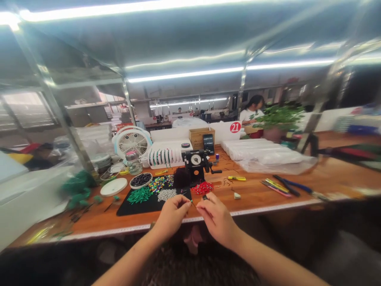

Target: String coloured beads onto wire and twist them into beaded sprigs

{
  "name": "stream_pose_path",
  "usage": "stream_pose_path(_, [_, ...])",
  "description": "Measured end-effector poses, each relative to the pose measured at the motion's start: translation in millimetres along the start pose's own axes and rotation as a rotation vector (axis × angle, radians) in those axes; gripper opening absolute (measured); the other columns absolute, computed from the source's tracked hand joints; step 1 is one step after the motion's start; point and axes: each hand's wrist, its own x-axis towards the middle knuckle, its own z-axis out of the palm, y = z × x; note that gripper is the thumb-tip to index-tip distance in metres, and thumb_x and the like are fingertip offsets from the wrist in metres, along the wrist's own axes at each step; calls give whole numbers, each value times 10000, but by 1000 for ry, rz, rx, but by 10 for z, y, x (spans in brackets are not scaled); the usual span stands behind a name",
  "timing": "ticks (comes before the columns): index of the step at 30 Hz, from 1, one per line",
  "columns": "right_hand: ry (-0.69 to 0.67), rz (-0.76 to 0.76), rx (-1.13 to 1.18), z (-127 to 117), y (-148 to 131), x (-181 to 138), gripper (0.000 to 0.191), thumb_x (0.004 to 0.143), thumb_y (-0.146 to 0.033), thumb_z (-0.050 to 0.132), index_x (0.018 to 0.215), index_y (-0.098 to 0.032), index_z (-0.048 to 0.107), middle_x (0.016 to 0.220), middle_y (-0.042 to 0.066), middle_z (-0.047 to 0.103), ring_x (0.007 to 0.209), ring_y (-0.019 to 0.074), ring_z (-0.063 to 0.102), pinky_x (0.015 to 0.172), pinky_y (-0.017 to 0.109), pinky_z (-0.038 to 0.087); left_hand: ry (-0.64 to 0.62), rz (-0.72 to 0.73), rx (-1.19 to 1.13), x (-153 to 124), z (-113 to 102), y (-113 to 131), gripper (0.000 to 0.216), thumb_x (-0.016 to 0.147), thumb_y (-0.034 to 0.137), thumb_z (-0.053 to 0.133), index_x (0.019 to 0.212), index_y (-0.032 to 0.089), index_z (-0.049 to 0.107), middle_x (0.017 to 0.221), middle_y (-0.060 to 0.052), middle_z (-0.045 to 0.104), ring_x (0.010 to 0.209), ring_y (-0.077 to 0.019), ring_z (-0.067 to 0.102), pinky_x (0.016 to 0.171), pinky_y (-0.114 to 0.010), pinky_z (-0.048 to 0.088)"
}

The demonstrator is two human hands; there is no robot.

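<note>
Both hands meet over the table's front edge, fingertips a short gap apart. My left hand [173, 212] is closed in a pinch at a small green bead [192, 201]. A thin dark thread [194, 204] runs from there toward my right hand [216, 214], whose thumb and forefinger are pinched on it. A dark ring-like band [204, 197] sits on a right finger. Just beyond the hands, a black mat [127, 208] bears green tube-shaped pieces [139, 195], silvery beads [167, 194] and multicoloured beads [159, 183]. Red beaded strands [203, 187] lie right of the mat.
A black hand-cranked machine with a dial [196, 160] stands behind the mat. Left are a bowl of black beads [141, 180], a white lid [113, 187] and a fan [133, 142]. Right lie a yellow cutter [236, 178], pliers [294, 184] and plastic-wrapped rolls [264, 153]. A person [253, 111] sits beyond.
</note>
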Motion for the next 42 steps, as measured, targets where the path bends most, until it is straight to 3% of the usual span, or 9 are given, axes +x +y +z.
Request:
stream_pose_path(3, [-92,-324,-253,-47,45,84,240,871,-99,383,829,-147,615,938,116,543,914,212,511,804,342,442,-130,-78,-28,64,-55,18,112,705,257,589,647,166,619,483,32,528,473,-129,463,505,-235,345])
stream_pose_path(6, [-200,-393,-350,-36,98,192,235,850,-61,374,849,-142,594,879,102,554,847,207,505,744,323,445,-131,-41,30,77,-66,40,110,696,234,601,613,167,630,498,23,548,496,-134,470,509,-232,334])
stream_pose_path(14, [-261,21,-19,-49,98,546,177,829,-79,398,769,-171,537,708,18,558,667,137,516,642,260,416,-41,545,575,70,-58,31,211,826,165,482,741,215,668,738,-54,614,698,-181,536,658,-263,364])
stream_pose_path(19, [-390,191,118,-34,251,803,170,785,-59,413,739,-164,538,537,-36,556,451,84,534,433,168,388,-115,718,761,170,-83,-16,260,807,68,435,878,220,634,1128,-75,574,891,-198,550,794,-304,397])
stream_pose_path(21, [-440,227,161,-25,306,853,183,757,-43,419,753,-160,560,497,-47,551,413,83,536,397,157,376,-155,733,739,193,-80,0,269,810,51,410,860,211,620,1140,-66,573,894,-185,552,807,-309,407])
stream_pose_path(25, [-416,230,195,-2,320,830,191,740,-41,444,732,-157,595,537,-39,569,459,82,538,437,165,392,-130,574,408,199,-46,40,204,833,123,435,711,192,583,853,-38,601,807,-156,552,754,-277,429])
stream_pose_path(28, [-342,203,190,15,290,781,172,744,-59,481,688,-158,611,574,-28,573,512,94,528,501,196,404,-163,281,64,205,-34,26,121,759,182,558,640,174,578,728,-16,592,680,-142,539,645,-256,427])
stream_pose_path(35, [-26,144,151,-48,169,651,132,805,-174,505,698,-165,582,777,26,553,756,150,515,727,293,413,-63,-217,-457,156,-47,44,11,646,129,649,655,129,643,787,-15,640,487,-39,459,493,-175,358])
stream_pose_path(42, [-57,539,822,-71,53,298,217,816,-392,529,752,-185,513,551,-50,517,397,71,404,370,187,322,-104,-427,-656,100,-36,36,32,646,95,660,678,92,656,695,-26,622,479,-50,490,471,-170,404])
